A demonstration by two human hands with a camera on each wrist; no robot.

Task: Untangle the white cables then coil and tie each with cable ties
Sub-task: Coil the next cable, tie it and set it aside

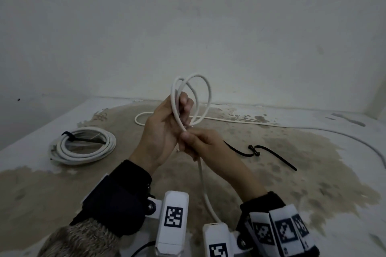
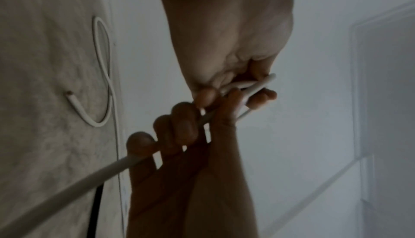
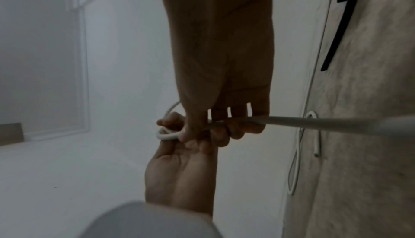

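Raised in front of me, my left hand (image 1: 165,123) grips a few loops of white cable (image 1: 209,94). Just below it my right hand (image 1: 198,142) has its fingers curled round the same cable, which hangs down toward my wrists (image 1: 203,185). In the left wrist view the left fingers (image 2: 260,98) pinch the loops and the right fingers (image 2: 179,128) wrap the strand. The right wrist view shows the right fingers (image 3: 231,130) round the taut cable (image 3: 314,122). The rest of this cable (image 1: 240,120) trails over the floor to the right.
A finished white coil (image 1: 87,157) bound with a black tie lies on the floor at the left. Loose black cable ties (image 1: 252,150) lie right of my hands. A cut cable end (image 2: 74,103) rests on the floor. A white wall stands close behind.
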